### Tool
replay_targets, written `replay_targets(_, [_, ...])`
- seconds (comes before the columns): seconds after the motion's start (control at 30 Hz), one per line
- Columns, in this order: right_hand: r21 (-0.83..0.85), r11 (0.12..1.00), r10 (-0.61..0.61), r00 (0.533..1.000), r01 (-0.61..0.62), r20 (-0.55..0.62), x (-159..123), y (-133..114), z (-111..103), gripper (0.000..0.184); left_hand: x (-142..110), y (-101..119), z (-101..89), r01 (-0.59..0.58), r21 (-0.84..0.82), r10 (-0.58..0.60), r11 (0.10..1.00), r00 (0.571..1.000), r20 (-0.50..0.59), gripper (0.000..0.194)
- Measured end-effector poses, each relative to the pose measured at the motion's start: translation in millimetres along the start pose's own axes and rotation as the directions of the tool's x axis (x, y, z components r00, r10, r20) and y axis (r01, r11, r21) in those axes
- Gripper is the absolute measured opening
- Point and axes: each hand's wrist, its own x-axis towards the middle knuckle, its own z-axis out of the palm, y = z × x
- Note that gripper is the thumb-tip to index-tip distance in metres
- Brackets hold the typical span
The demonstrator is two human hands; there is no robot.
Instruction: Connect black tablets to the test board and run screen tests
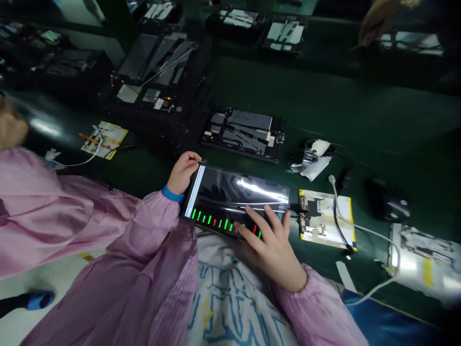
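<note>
A tablet screen (230, 192) lies tilted in front of my body, lit with a column of green and red text marks and a pale bar along one end. My left hand (183, 174) grips its left end, fingers curled round the upper corner, a blue band at the wrist. Over the lower right part of the screen my right hand (271, 240) is spread, fingertips on or just above the glass. Dark cabling leads from the screen's right end to a circuit board on a yellow-edged battery pack (340, 206).
Behind the screen lies an opened tablet housing (245, 132); a stack of housings (154, 72) rises at left. To the right are a bundled cable (313, 156), a black mouse (387, 199) and a silver module (428, 259). Co-workers' hands (376, 21) show at both sides.
</note>
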Motion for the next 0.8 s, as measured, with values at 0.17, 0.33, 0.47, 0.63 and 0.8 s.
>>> replay_targets(0.17, [-0.026, 0.999, -0.023, 0.999, 0.024, 0.038, 2.5, -3.1, 0.7, 0.039, 0.4, -0.3, -2.4, -0.027, 0.008, 0.027, 1.0, 0.999, 0.023, 0.018])
replay_targets(0.33, [0.018, 1.0, 0.021, 1.0, -0.021, -0.001, 8.1, 12.5, -12.4, 0.04, 2.7, 2.7, -4.0, -0.04, 0.021, 0.041, 0.999, 0.999, -0.02, 0.019])
replay_targets(0.47, [-0.033, 0.899, 0.411, 0.867, -0.437, -0.282, -12.1, 72.5, -41.7, 0.025, 7.3, 6.8, -3.3, -0.057, 0.031, 0.059, 0.998, 0.995, -0.081, 0.019])
replay_targets(0.63, [-0.058, 0.738, 0.623, 0.712, -0.672, -0.323, -36.0, 137.3, -56.6, 0.021, 10.5, 11.3, -1.9, -0.083, 0.043, 0.087, 0.996, 0.992, -0.096, 0.02])
replay_targets(0.8, [-0.029, 0.725, 0.678, 0.721, -0.688, -0.147, -9.5, 162.5, -40.7, 0.017, 10.9, 12.7, -2.9, -0.104, 0.07, 0.111, 0.992, 0.988, -0.106, 0.021])
